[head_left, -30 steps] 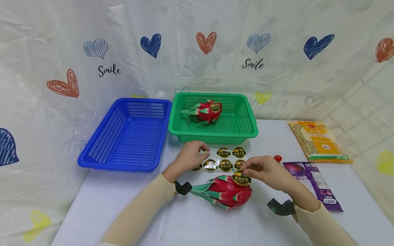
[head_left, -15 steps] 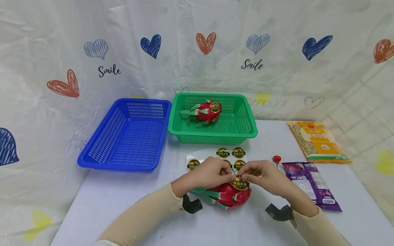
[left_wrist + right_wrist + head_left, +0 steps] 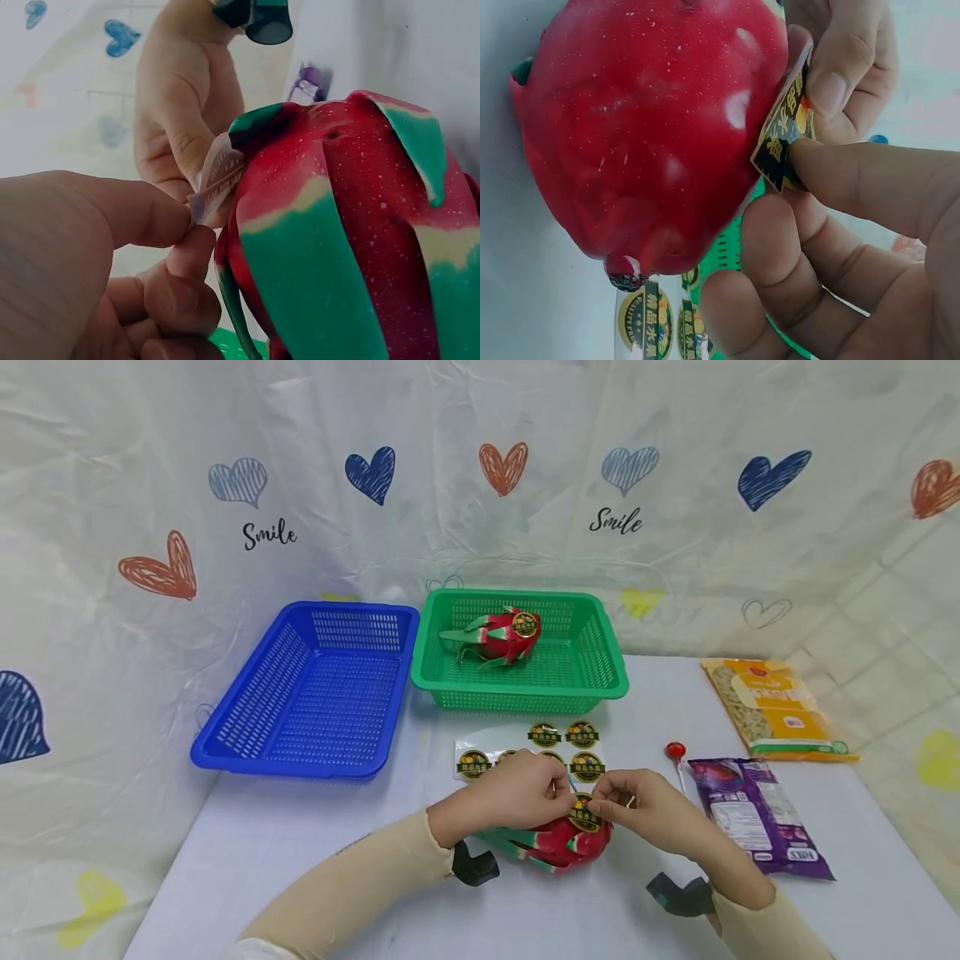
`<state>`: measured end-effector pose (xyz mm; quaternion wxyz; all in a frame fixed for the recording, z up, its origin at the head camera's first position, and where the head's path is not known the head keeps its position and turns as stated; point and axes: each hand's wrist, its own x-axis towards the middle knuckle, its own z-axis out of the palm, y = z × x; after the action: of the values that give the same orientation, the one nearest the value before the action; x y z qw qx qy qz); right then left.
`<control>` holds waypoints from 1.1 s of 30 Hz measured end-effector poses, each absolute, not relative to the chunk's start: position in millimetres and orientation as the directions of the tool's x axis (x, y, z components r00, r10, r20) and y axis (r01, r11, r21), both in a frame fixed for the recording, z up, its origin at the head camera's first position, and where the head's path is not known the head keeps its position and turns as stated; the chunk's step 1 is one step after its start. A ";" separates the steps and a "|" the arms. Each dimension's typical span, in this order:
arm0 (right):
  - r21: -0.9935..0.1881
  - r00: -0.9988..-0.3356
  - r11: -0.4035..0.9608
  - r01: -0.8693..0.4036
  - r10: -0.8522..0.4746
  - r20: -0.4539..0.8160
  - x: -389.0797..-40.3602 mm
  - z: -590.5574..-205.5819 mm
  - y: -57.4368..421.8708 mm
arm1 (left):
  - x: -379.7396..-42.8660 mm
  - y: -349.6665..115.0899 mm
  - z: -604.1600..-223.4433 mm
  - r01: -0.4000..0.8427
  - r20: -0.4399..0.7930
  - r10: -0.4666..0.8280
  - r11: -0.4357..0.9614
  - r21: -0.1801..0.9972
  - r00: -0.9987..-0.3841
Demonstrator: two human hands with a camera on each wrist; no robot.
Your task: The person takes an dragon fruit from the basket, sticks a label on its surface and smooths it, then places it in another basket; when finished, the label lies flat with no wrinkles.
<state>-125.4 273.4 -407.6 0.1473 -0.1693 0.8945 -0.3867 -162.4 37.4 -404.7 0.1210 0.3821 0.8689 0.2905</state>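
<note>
A black and gold sticker [image 3: 584,814] is stretched between both hands, against the upper side of a red and green dragon fruit [image 3: 558,845] on the table. My left hand [image 3: 517,789] pinches the sticker's left edge between thumb and forefinger; its pale back shows in the left wrist view. My right hand [image 3: 648,806] pinches the opposite edge, thumb on the printed face in the right wrist view. Behind the fruit lies a sticker sheet [image 3: 465,747] with several similar labels, partly covered by the left hand.
A green basket [image 3: 521,700] at the back holds another dragon fruit [image 3: 501,635] bearing a sticker. Left of it stands a blue basket [image 3: 300,768]. On the right lie a red lollipop [image 3: 675,750], a purple packet [image 3: 757,818] and an orange-yellow packet [image 3: 780,706].
My left hand has come rightward from the sticker sheet and taken the sticker's left edge. The right hand has moved slightly down and toward me with the sticker.
</note>
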 end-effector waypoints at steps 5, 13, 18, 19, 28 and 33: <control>-0.711 -0.905 0.657 -0.251 -0.421 -0.069 -123.5 -409.6 272.9 | -158.3 42.3 -402.8 0.585 -0.038 0.719 0.593 0.553 -0.694; -0.695 -0.918 0.677 -0.243 -0.393 -0.061 -123.0 -410.3 270.6 | -157.1 43.0 -401.5 0.574 -0.063 0.681 0.660 0.484 -0.729; -0.710 -0.935 0.684 -0.168 -0.338 -0.105 -125.2 -417.8 263.8 | -159.8 43.5 -404.1 0.573 -0.072 0.690 0.650 0.499 -0.720; -0.703 -0.939 0.692 -0.161 -0.327 -0.107 -125.7 -418.9 261.7 | -160.3 43.4 -404.4 0.573 -0.072 0.693 0.645 0.506 -0.717; -0.674 -0.961 0.728 -0.122 -0.256 -0.103 -120.6 -422.8 254.5 | -159.2 43.8 -407.4 0.583 -0.057 0.701 0.634 0.508 -0.711; -0.696 -0.964 0.712 -0.089 -0.237 -0.119 -117.2 -425.1 256.7 | -157.1 45.1 -409.1 0.616 -0.024 0.690 0.661 0.429 -0.724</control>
<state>-117.2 256.7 -425.1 0.1001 -0.0885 0.9199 -0.3688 -157.1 45.1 -409.1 0.0925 0.3600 0.9066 0.1998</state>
